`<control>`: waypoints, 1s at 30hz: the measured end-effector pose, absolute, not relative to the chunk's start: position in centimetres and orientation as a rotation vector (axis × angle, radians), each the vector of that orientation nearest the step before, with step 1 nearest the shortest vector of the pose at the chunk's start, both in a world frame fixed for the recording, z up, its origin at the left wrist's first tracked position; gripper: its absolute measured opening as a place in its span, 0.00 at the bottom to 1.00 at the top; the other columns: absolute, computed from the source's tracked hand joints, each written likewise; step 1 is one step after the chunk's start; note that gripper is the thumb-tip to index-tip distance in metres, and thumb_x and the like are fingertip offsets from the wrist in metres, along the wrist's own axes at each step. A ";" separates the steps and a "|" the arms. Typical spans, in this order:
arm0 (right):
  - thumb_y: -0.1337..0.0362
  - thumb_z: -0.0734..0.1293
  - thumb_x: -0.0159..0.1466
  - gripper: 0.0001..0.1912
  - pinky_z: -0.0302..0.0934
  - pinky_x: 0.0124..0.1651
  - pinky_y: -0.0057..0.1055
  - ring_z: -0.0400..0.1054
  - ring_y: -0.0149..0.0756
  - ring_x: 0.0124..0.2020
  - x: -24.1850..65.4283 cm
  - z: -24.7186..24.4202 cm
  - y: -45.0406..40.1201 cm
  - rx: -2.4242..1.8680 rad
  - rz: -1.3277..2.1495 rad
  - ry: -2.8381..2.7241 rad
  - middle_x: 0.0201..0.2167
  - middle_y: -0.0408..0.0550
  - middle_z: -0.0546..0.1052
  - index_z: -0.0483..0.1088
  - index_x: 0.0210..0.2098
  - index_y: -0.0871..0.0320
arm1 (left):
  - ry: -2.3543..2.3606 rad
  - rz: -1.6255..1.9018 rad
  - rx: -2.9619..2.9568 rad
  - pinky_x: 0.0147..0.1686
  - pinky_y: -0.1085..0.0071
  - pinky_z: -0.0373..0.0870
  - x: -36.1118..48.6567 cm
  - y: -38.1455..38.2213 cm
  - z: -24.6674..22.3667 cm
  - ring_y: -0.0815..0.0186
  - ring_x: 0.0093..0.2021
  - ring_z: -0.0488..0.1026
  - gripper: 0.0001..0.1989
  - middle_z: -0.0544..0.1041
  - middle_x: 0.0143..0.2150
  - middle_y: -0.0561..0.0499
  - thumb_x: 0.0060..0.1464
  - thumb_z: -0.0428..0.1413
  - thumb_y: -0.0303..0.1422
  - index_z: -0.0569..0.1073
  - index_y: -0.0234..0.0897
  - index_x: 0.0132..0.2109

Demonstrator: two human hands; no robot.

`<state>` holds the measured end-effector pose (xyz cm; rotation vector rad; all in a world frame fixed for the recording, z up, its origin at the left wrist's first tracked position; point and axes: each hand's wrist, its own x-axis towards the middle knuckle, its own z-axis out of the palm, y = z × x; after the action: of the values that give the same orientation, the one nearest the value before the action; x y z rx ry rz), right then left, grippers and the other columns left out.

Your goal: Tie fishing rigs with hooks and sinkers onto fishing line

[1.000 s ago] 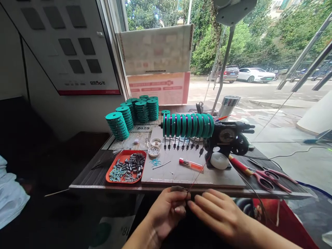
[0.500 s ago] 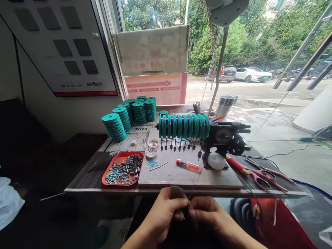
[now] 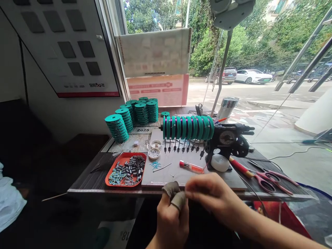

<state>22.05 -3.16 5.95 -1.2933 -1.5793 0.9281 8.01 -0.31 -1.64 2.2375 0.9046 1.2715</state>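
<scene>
My left hand is closed in front of the table's near edge, with grey-green fabric covers on its thumb and a finger. Whatever it pinches is too small or hidden to make out. Close by on the right, my right hand is closed too, its fingertips pressed together and slightly blurred. A thin red line runs down toward it from a black winding device. Along that device's shaft sits a row of green spools, with small dark weights hanging below them.
A red tray of sinkers and small fittings stands left of a board. Stacked green spools rise behind. On the board lie an orange-filled tube and a cup of beads. Scissors lie right, near a white round container.
My left hand has turned more upright, showing its finger covers. My right hand has risen and moved over the table's edge. The view has shifted slightly.
</scene>
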 end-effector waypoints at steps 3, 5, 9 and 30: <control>0.63 0.66 0.52 0.07 0.55 0.28 0.24 0.60 0.28 0.24 21.9 7.1 -0.8 -1.303 1.179 -1.445 0.19 0.40 0.68 0.68 0.22 0.60 | 0.973 1.388 2.315 0.44 0.66 0.67 8.0 -0.1 -2.8 0.57 0.44 0.73 0.17 0.77 0.43 0.41 0.52 0.53 0.22 0.74 0.39 0.48; 0.65 0.65 0.49 0.05 0.55 0.27 0.24 0.59 0.27 0.22 21.6 6.9 0.6 -1.338 1.237 -1.433 0.19 0.40 0.68 0.68 0.21 0.61 | 0.971 1.439 2.343 0.46 0.65 0.67 8.0 0.2 -2.9 0.56 0.45 0.74 0.17 0.77 0.44 0.40 0.52 0.53 0.22 0.74 0.38 0.49; 0.70 0.64 0.48 0.03 0.50 0.21 0.22 0.54 0.24 0.17 20.7 6.3 2.6 -1.441 1.272 -1.434 0.14 0.37 0.64 0.67 0.18 0.61 | 0.884 1.428 2.396 0.42 0.67 0.69 7.7 0.5 -2.0 0.57 0.39 0.76 0.15 0.80 0.37 0.40 0.51 0.53 0.20 0.78 0.37 0.42; 0.75 0.51 0.66 0.18 0.56 0.23 0.31 0.61 0.33 0.20 23.4 0.9 -5.0 -0.892 -0.423 -2.222 0.21 0.49 0.72 0.71 0.33 0.66 | 0.716 0.457 0.482 0.15 0.85 0.49 8.6 1.3 1.3 0.81 0.18 0.59 0.09 0.68 0.20 0.56 0.30 0.62 0.21 0.72 0.29 0.24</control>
<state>23.40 -5.01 0.89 -0.8919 -2.2217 -0.4229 8.58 1.31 1.30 0.4817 0.7160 0.4569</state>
